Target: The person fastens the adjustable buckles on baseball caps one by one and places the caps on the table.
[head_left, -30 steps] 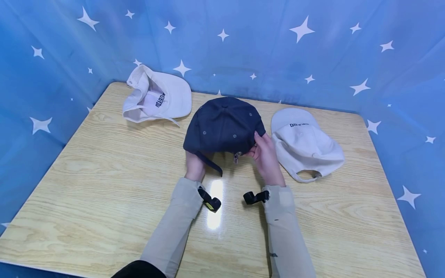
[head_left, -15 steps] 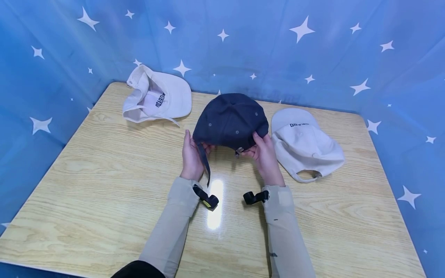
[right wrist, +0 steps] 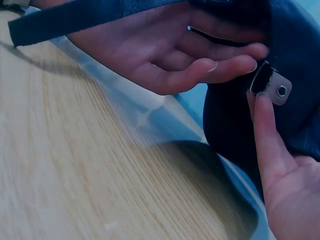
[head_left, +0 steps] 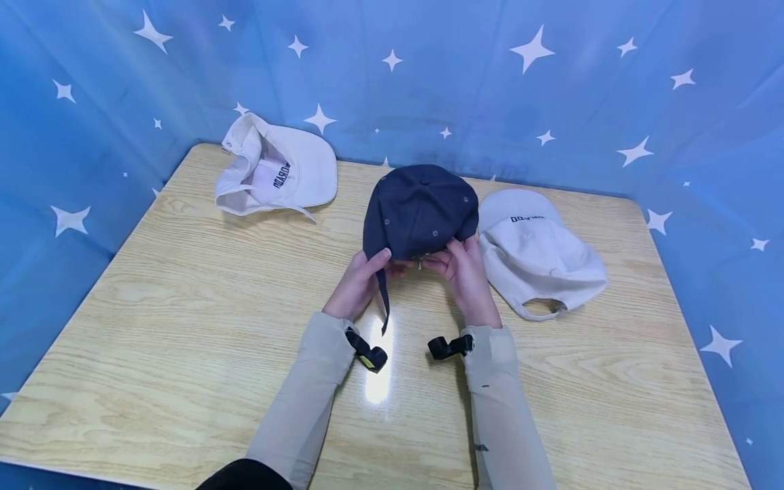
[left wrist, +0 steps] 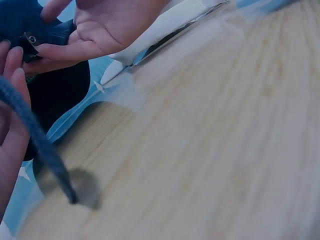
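Observation:
A navy baseball cap (head_left: pixel 422 207) is held up over the table between both hands, its back turned toward the person. My left hand (head_left: pixel 357 286) grips its left rear edge, thumb on the outside and the other fingers underneath. From that side the loose back strap (head_left: pixel 384 299) hangs down. On the right, my right hand (head_left: pixel 468 282) pinches the rear edge near the metal buckle (right wrist: pixel 277 90). In the right wrist view one right fingertip touches the buckle, and the left hand's fingers (right wrist: pixel 220 70) reach close to it. The strap's free end (right wrist: pixel 50 27) sticks out past the left hand.
A white cap (head_left: pixel 275 167) lies on its side at the back left, its inside showing. Another white cap (head_left: pixel 542 252) sits right of the right hand, close beside it. Both rest on the wooden table (head_left: pixel 184 340), with a blue starry curtain (head_left: pixel 429 82) behind.
The left hand has moved right, first loosening from the cap and then gripping its left rear edge. The cap has shifted right and looks narrower; the right hand stays in nearly the same place.

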A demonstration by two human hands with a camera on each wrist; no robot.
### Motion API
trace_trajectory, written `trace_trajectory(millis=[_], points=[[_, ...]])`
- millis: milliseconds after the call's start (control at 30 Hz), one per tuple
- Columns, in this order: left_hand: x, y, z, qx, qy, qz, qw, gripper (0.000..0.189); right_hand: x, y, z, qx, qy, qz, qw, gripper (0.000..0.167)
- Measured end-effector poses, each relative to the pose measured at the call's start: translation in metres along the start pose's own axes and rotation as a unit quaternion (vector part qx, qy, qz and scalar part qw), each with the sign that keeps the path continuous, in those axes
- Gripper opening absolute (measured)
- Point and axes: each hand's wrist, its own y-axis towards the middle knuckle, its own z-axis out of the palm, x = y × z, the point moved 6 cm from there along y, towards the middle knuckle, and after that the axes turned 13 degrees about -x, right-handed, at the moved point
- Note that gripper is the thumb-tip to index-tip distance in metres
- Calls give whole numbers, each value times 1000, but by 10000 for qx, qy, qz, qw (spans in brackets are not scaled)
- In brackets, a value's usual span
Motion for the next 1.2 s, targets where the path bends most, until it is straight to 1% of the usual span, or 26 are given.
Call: trace_trajectory(millis=[100,233,300,400,500,567,667,733,800,900,933,1067,1200], points=[[2,-1,3,285,50,16,9996,40,0,0,0,-38,-19,6,10000,25],[5,-1,9,688,230,-22,9974,20,-1,0,-1,-119,-66,13,9999,24],[6,-1,10,715,293,-44,9970,12,-1,1,-1,-126,-73,28,9999,24],[6,0,8,551,208,-41,9983,8,-2,1,-1,-101,-91,52,9999,25],[5,0,5,396,-59,-89,9992,13,-2,2,-2,-214,-151,93,9996,24],[4,-1,2,302,-243,-157,9991,18,-2,2,-4,-409,-195,140,9989,22],[3,-1,-3,50,-561,-260,9981,23,-3,3,-9,-835,-277,171,9960,20],[1,-1,-6,-141,-793,-264,9964,23,-2,3,-12,-1080,-277,174,9936,18],[0,0,-8,-276,-947,-232,9949,23,-1,3,-13,-1199,-271,156,9923,15],[-2,1,-10,-384,-1050,-157,9936,21,-1,2,-11,-1117,-322,178,9931,10],[-2,2,-10,-426,-1070,-133,9933,21,-1,2,-10,-1052,-331,209,9937,10],[-4,3,-13,-676,-1159,-30,9909,21,-2,0,-7,-824,-354,296,9955,20],[-5,5,-15,-833,-1365,41,9871,20,-2,1,-10,-960,-513,319,9936,24]])
